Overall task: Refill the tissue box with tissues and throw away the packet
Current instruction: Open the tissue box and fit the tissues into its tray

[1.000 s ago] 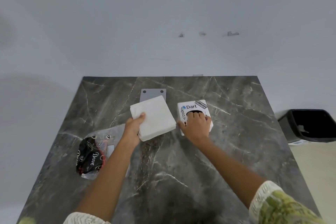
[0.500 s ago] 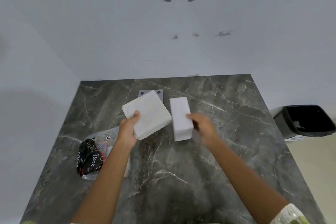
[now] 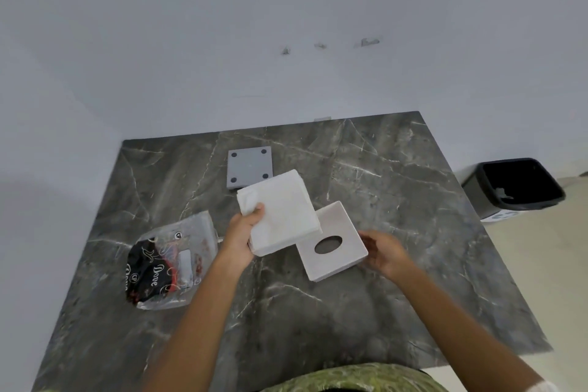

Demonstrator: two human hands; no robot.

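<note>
Empty packet point(image 3: 168, 264) lies on the marble surface point(image 3: 381, 296) at near left, not yet binned. Left hand point(image 3: 241, 234), fingers clamped on the tissue stack point(image 3: 280, 210), holds it above the surface. Right hand point(image 3: 386, 251), fingers apart, steadies the tissue box point(image 3: 334, 242), turned open side up, oval slot visible through it. Stack overlaps the box's corner; loading not begun. Grey base plate point(image 3: 249, 167) waits behind. Bin point(image 3: 512, 188) far right on the floor.
</note>
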